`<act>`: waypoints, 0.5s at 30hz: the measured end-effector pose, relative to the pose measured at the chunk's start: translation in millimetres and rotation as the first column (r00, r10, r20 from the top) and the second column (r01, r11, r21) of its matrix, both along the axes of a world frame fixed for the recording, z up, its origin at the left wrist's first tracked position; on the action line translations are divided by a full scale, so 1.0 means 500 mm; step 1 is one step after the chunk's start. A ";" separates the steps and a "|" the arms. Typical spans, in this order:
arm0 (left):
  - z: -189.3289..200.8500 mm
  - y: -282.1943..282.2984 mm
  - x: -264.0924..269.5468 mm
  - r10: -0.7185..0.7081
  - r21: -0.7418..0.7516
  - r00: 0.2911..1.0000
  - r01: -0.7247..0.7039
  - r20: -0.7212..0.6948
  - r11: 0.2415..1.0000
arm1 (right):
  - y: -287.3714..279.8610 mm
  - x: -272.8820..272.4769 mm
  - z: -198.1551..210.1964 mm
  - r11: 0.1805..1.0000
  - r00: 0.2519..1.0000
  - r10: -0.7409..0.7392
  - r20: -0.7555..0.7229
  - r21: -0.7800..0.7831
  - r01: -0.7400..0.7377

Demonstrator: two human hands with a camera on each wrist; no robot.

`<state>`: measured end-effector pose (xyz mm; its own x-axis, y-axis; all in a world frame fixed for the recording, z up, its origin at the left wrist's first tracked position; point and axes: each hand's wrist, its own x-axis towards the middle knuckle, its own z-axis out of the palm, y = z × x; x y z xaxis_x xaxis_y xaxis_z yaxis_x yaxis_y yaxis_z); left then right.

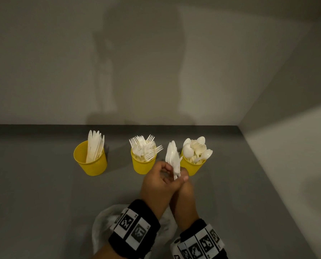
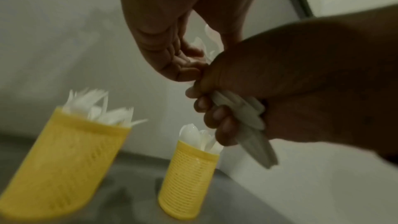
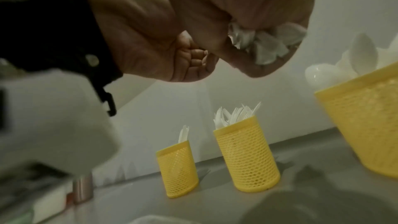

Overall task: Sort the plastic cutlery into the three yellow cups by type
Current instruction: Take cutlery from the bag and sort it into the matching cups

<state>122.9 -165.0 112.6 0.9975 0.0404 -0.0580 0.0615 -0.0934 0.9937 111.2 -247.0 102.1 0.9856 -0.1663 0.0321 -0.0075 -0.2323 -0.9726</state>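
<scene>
Three yellow mesh cups stand in a row: the left cup (image 1: 92,163) holds knives, the middle cup (image 1: 142,166) forks, the right cup (image 1: 193,168) spoons. In front of the gap between the middle and right cups, my right hand (image 1: 183,184) grips a bundle of white cutlery (image 1: 172,157) by its handles, rounded ends up. The handle ends (image 2: 256,144) stick out below the right hand's curled fingers (image 2: 215,118). My left hand (image 1: 161,171) is curled against the bundle from the left, its fingertips (image 2: 187,65) on it.
A crumpled clear plastic bag (image 1: 103,221) lies on the grey surface under my wrists. A white wall (image 1: 286,165) closes the right side and another the back. In the right wrist view a small metal cylinder (image 3: 82,188) stands far left.
</scene>
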 end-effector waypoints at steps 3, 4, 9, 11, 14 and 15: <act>0.004 0.001 0.006 0.026 -0.194 0.993 -0.048 -0.113 0.980 | -0.003 -0.015 -0.013 0.969 0.999 -0.019 0.039 -0.244 0.028; 0.006 0.003 0.006 0.026 -0.250 0.990 -0.061 -0.138 0.966 | -0.003 -0.015 -0.018 0.953 0.998 -0.047 0.039 -0.299 0.056; 0.016 0.006 -0.002 0.099 -0.315 0.986 -0.136 -0.132 0.939 | -0.004 -0.011 -0.013 0.972 0.995 -0.067 0.067 -0.220 0.081; 0.021 0.007 -0.003 0.123 -0.317 0.984 -0.158 -0.127 0.935 | -0.014 -0.012 -0.012 0.964 0.996 -0.064 0.067 -0.254 0.079; 0.033 0.017 0.004 0.169 -0.376 0.977 -0.208 -0.132 0.903 | -0.027 -0.014 -0.015 0.980 0.996 -0.081 0.038 -0.181 0.087; 0.039 0.023 0.009 0.175 -0.402 0.975 -0.217 -0.138 0.889 | -0.032 -0.013 -0.020 0.984 0.995 -0.093 0.019 -0.147 0.095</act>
<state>127.5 -153.4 132.2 0.9605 0.1860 -0.2068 0.1326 0.3474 0.9283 104.8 -262.8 92.3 0.9651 -0.2510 0.0753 -0.0245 -0.3725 -0.9277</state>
